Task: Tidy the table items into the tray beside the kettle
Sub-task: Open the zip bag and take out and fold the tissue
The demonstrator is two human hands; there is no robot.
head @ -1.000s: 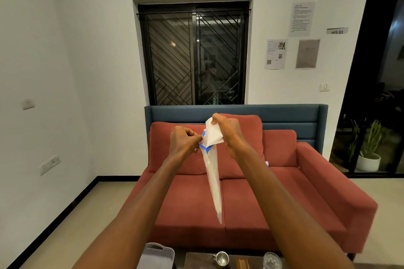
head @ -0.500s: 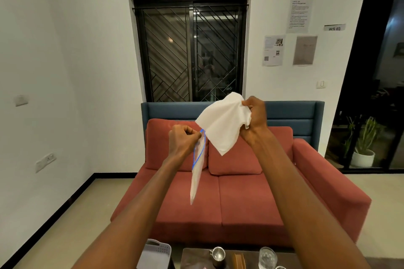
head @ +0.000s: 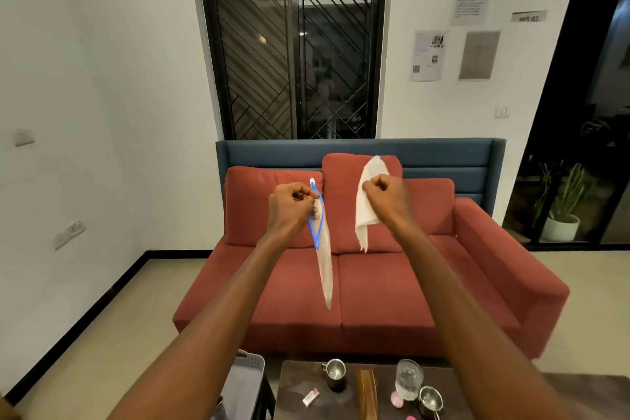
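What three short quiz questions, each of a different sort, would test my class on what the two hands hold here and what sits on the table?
1. True or false: the left hand holds the clear plastic zip bag with a blue seal in its grip.
2. Which does the right hand hold? A) a metal cup B) the white cloth C) a glass
3. Fill in: the clear drinking glass stands on the dark low ____.

Key: 1 true; 2 B; 3 table.
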